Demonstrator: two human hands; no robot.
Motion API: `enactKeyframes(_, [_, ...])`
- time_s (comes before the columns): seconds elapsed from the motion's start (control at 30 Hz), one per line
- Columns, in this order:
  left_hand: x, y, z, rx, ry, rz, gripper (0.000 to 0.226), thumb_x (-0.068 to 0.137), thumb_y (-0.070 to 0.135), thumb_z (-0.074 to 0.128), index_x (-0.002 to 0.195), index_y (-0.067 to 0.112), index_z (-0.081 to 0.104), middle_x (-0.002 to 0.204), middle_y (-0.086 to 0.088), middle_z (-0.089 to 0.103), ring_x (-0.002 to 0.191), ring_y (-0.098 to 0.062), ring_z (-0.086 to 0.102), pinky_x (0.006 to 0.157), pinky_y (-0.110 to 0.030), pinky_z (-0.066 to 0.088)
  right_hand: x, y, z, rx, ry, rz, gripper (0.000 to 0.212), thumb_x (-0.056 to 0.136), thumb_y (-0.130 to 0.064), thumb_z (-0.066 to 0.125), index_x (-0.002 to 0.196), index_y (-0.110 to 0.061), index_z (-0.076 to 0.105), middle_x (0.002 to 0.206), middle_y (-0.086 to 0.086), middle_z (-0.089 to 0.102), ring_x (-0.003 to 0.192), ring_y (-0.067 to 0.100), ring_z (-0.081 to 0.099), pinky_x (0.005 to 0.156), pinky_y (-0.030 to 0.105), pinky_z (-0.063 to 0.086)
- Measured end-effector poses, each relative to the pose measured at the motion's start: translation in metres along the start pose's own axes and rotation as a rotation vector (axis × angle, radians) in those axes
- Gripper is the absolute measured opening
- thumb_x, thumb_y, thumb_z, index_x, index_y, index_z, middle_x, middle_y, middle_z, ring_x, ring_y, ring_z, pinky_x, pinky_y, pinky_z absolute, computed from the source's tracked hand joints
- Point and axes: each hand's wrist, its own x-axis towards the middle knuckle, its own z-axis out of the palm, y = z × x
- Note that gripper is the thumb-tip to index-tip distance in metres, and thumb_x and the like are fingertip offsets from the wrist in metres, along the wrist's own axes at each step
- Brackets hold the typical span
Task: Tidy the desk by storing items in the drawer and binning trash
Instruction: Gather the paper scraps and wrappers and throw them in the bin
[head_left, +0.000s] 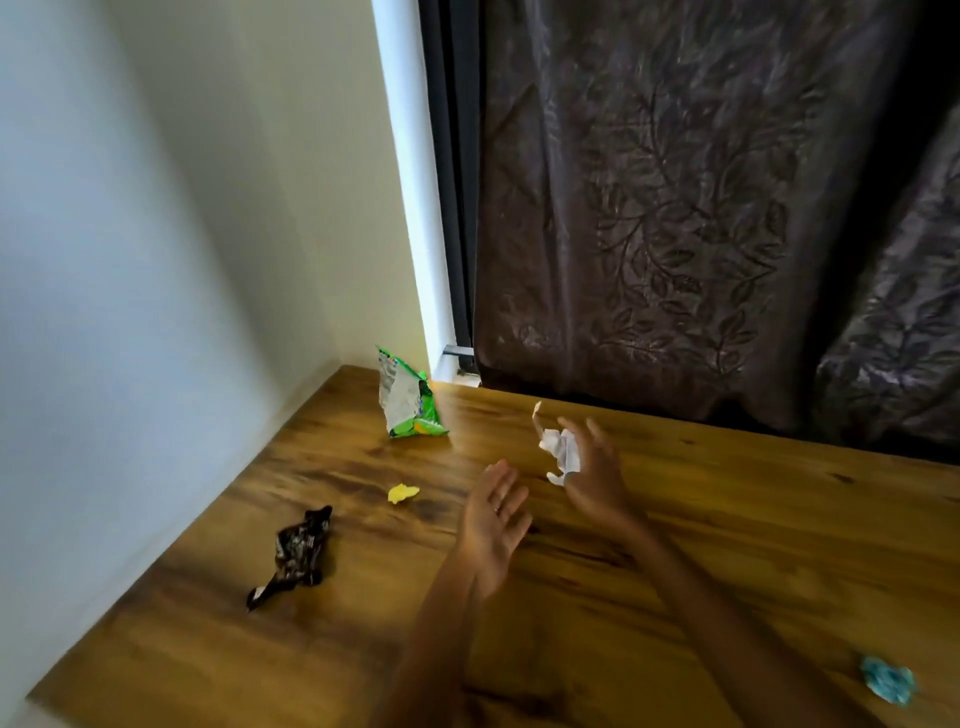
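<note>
The right hand (589, 470) holds a crumpled white paper (560, 448) against its palm, above the wooden surface (727, 545); how firmly the fingers close on it is blurred. The paper's long axis runs away from the person, one thin twisted end pointing up toward the dark leaf-patterned curtain (701, 208). The left hand (493, 514) is just beside it, nearer the person, fingers straight and relaxed, grasping nothing. Left of that hand lies a small yellow scrap (402, 493); farther left, a twisted dark wrapper (296, 556), its length running toward the surface's near edge. Beyond the left hand, by the wall, a green snack bag (408, 397) stands upright. Well to the right of the right forearm lies a blue crumpled wad (887, 679).
</note>
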Motion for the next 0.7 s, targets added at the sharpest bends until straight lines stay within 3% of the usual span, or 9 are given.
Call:
enactKeyframes(0.13, [0.028,0.011,-0.016,-0.013,-0.030,-0.065,0.042,0.101,0.037,0.034,0.133,0.016,0.050,0.135,-0.003,0.054,0.119,-0.022,0.053,0.106,-0.043,0.037,0.035,0.010,0.021,-0.360,-0.180,-0.028,0.076,0.085,-0.010,0.061,0.143,-0.042,0.025,0.159,0.002,-0.005,0.144,0.033,0.008,0.114,0.051,0.019])
enactKeyframes(0.23, [0.037,0.012,-0.023,-0.023,-0.058,-0.120,0.042,0.100,0.037,0.034,0.135,0.016,0.048,0.135,-0.003,0.054,0.121,-0.022,0.051,0.104,-0.042,0.038,0.039,0.013,0.030,-0.444,-0.281,-0.003,0.060,0.093,-0.017,0.053,0.143,-0.041,0.030,0.159,0.002,0.002,0.145,0.032,0.006,0.116,0.048,0.016])
enactKeyframes(0.43, [0.046,0.003,-0.033,-0.056,-0.085,-0.209,0.043,0.100,0.036,0.037,0.137,0.018,0.046,0.137,-0.003,0.052,0.124,-0.022,0.049,0.104,-0.040,0.036,0.016,0.019,0.037,-0.445,-0.002,-0.107,0.032,0.092,-0.025,0.056,0.123,-0.022,0.056,0.141,-0.002,0.042,0.124,0.027,0.038,0.095,0.034,0.038])
enactKeyframes(0.57, [0.047,-0.002,-0.031,-0.070,-0.102,-0.234,0.042,0.100,0.035,0.037,0.136,0.016,0.048,0.137,-0.004,0.052,0.121,-0.021,0.051,0.104,-0.039,0.037,0.000,0.017,0.028,-0.235,0.085,-0.053,0.029,0.087,-0.007,0.056,0.113,-0.017,0.061,0.119,0.003,0.050,0.102,0.022,0.053,0.075,0.023,0.039])
enactKeyframes(0.7, [0.048,-0.004,-0.029,-0.105,-0.144,-0.256,0.041,0.098,0.039,0.041,0.132,0.018,0.051,0.133,-0.003,0.056,0.121,-0.021,0.051,0.106,-0.042,0.036,-0.027,-0.004,0.028,-0.063,0.287,0.024,0.023,0.090,-0.011,0.057,0.112,-0.014,0.061,0.110,0.000,0.052,0.092,0.010,0.051,0.069,0.014,0.041])
